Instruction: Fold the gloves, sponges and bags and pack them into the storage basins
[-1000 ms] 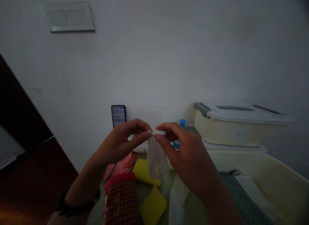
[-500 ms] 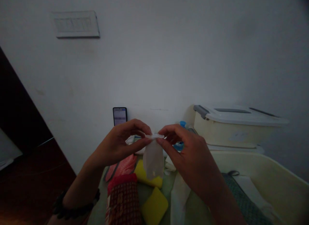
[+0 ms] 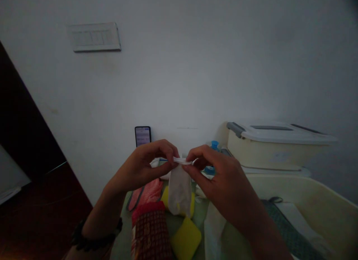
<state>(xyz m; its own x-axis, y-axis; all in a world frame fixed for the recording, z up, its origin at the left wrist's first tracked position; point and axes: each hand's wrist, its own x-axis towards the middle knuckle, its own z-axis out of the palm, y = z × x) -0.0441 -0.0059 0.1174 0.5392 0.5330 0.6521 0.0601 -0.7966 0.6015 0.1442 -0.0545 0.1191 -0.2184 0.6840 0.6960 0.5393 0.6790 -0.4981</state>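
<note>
Between my hands hangs a small white sock (image 3: 179, 193), its cuff pinched at the top and its lower end dangling. My left hand (image 3: 145, 163) is closed, thumb and fingers gripping the cuff's left side. The cuff's right side sits in the pinch of my right hand (image 3: 216, 170). Behind and below the sock are a yellow sponge-like pad (image 3: 165, 196), partly covered by it, and a second yellow pad (image 3: 186, 237). Another white cloth piece (image 3: 214, 230), perhaps the matching sock, lies under my right wrist.
On the green surface (image 3: 123, 230) lie a red checked cloth item (image 3: 151, 230) and pink cloth (image 3: 149, 193). A phone (image 3: 143, 136) leans on the wall. At right are a lidded box (image 3: 268, 152), a blue-capped bottle (image 3: 214, 144) and a cream tub (image 3: 316, 185) holding cloths.
Both hands keep their pinch on the sock. The cuff now looks flatter and stretched slightly wider, and the sock hangs a little lower. The whole view has shifted slightly.
</note>
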